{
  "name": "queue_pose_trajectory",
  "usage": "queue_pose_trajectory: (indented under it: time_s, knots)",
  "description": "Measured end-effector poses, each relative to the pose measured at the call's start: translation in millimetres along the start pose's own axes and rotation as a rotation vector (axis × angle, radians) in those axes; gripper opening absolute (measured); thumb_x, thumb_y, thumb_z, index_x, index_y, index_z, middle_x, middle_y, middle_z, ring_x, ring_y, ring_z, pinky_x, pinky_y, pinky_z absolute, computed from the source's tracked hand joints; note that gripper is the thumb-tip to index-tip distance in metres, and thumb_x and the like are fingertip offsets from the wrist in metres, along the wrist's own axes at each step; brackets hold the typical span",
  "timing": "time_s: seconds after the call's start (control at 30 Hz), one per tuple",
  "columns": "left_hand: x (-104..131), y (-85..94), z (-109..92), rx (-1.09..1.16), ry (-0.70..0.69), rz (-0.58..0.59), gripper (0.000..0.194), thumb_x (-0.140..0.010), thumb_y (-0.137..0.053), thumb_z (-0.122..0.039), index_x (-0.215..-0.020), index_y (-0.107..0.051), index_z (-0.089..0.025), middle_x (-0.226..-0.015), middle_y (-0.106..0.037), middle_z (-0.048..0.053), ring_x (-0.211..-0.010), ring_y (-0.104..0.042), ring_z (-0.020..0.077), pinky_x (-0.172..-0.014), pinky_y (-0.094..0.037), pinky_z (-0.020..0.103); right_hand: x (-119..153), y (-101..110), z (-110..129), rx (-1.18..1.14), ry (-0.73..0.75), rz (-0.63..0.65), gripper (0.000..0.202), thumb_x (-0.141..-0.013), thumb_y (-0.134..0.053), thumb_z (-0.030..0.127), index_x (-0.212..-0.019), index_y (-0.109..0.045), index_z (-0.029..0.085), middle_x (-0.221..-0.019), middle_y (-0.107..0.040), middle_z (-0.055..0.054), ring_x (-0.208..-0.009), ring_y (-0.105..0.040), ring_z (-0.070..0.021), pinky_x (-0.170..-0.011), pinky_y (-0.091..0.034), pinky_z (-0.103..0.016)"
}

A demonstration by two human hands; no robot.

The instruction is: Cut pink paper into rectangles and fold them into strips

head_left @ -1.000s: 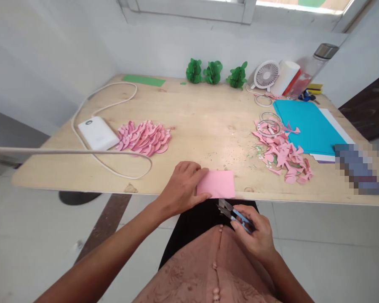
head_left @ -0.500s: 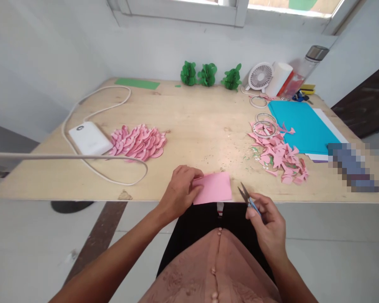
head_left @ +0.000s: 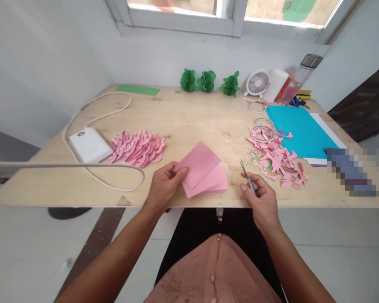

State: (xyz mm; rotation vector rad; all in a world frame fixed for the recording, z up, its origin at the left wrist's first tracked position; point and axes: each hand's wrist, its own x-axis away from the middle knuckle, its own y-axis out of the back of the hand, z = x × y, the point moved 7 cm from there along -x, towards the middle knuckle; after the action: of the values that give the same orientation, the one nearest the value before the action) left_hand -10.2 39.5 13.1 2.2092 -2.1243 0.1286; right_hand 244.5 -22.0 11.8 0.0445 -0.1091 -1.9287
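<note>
My left hand [head_left: 164, 185] pinches the left corner of a piece of pink paper [head_left: 199, 163] between thumb and fingers, tilted above the table's front edge. More pink paper [head_left: 213, 183] fans out beneath it; I cannot tell whether the hand grips that too. My right hand [head_left: 261, 198] is closed around a pair of small scissors [head_left: 248, 176] with blue handles, blades together and pointing away from me. The scissors are to the right of the paper, apart from it. Left of the papers lies a heap of cut pink paper petals [head_left: 142, 147].
Pink paper scraps [head_left: 281, 162] and tape rolls [head_left: 262, 134] lie at the right, beside blue sheets [head_left: 298, 130]. A white power bank [head_left: 90, 145] with a looping cable is at the left. Green paper shapes [head_left: 206, 81], a small fan [head_left: 258, 83] and a bottle [head_left: 298, 80] line the back.
The pink paper is now lifted and turned, with its layers fanned apart. My left hand has shifted left to its corner. The scissors, spread before, are now closed and moved slightly up.
</note>
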Motion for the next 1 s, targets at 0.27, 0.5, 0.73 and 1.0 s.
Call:
queue_pose_trajectory:
  time_s: [0.27,0.5,0.73,1.0]
  knots:
    - [-3,2.0,4,0.142,0.010,-0.043,0.029,-0.068,-0.077,-0.041,-0.076,-0.064,-0.016,-0.073,-0.065,0.001,-0.068,-0.057,0.0137,-0.064,-0.047,0.023,-14,-22,3,0.077,0.070,0.076,0.027,-0.078,-0.062,0.036,-0.097,-0.062,0.018,-0.070,-0.063,0.000,-0.064,-0.057,-0.0139,-0.059,-0.045,-0.024]
    - [-6,3.8,3,0.229,-0.008,-0.060,0.033,-0.067,-0.076,-0.042,-0.084,-0.065,-0.017,-0.075,-0.067,0.002,-0.072,-0.062,0.0174,-0.071,-0.051,0.029,-15,-32,0,0.233,0.124,0.156,0.025,-0.081,-0.060,0.040,-0.094,-0.062,0.019,-0.086,-0.069,-0.004,-0.066,-0.062,-0.0154,-0.060,-0.047,-0.025]
    - [-8,25.7,-13,0.010,-0.107,-0.233,0.021,-0.070,-0.073,-0.037,-0.077,-0.066,-0.019,-0.069,-0.064,0.000,-0.065,-0.058,0.0146,-0.061,-0.047,0.024,-10,-36,5,0.366,0.174,0.183,0.020,-0.083,-0.056,0.036,-0.092,-0.062,0.020,-0.082,-0.070,-0.002,-0.070,-0.063,-0.0165,-0.062,-0.046,-0.025]
    - [-25,24.9,-17,0.059,-0.105,-0.189,0.023,-0.067,-0.073,-0.036,-0.078,-0.064,-0.018,-0.068,-0.065,0.000,-0.063,-0.060,0.0148,-0.056,-0.045,0.023,-7,-37,10,0.352,0.274,0.129,0.020,-0.087,-0.050,0.035,-0.098,-0.059,0.021,-0.090,-0.071,-0.004,-0.073,-0.064,-0.0174,-0.063,-0.047,-0.026]
